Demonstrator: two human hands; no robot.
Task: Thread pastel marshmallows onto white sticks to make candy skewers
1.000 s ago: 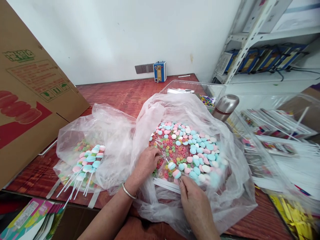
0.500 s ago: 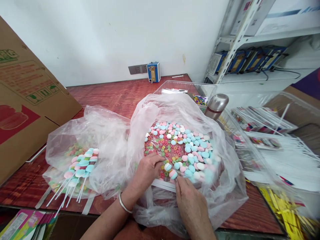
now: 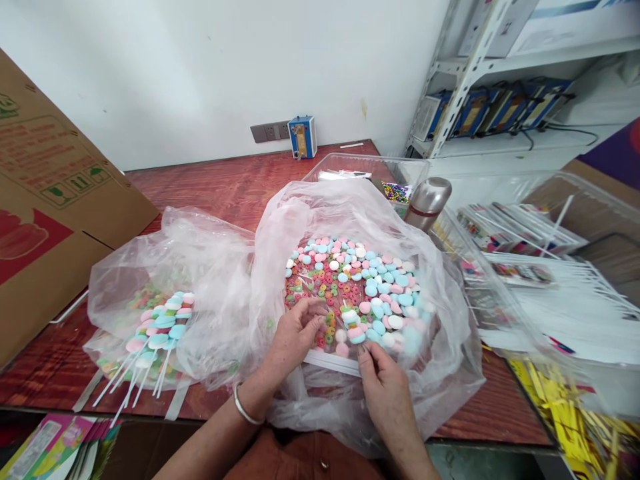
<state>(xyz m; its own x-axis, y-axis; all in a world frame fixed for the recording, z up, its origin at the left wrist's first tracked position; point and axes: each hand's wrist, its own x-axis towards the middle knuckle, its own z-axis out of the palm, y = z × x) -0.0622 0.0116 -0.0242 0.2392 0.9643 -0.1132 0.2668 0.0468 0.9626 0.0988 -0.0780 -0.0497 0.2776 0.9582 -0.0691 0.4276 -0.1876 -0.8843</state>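
Candy skewer (image 3: 353,325) now loaded higher than half a second ago — held over tray (image 3: 330,361), stick end toward body, long axis near-upright. Right hand (image 3: 385,383) grip pinching stick; left hand (image 3: 295,331) fingers curled on ring candies (image 3: 327,293).

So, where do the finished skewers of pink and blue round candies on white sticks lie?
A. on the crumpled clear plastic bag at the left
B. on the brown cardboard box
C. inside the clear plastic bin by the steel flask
A: the candy skewers rest on the left plastic bag, sticks pointing toward the table edge.
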